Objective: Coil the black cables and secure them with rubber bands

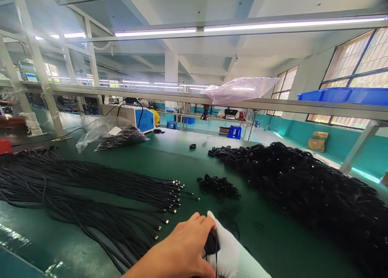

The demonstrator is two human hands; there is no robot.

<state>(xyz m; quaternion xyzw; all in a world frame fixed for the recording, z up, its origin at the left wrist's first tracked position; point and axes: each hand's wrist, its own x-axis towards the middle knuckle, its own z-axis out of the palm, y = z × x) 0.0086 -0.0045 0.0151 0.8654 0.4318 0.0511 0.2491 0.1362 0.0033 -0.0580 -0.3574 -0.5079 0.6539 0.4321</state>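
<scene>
My left hand (182, 249) is bare and sits at the bottom centre, its fingers curled over a dark bundle of black cable (211, 242). My right hand (228, 253) wears a white glove and presses against the same bundle from the right. Straight black cables with metal plug ends (121, 189) lie spread out on the green table (188, 160) to the left of my hands. A small heap of coiled black cables (218, 185) lies just beyond my hands.
A large mound of coiled black cables (303, 181) fills the right side. A plastic bag of cables (118, 136) and a white-and-blue machine (136, 117) stand at the back left. A blue bin (345, 95) sits on the overhead shelf rail.
</scene>
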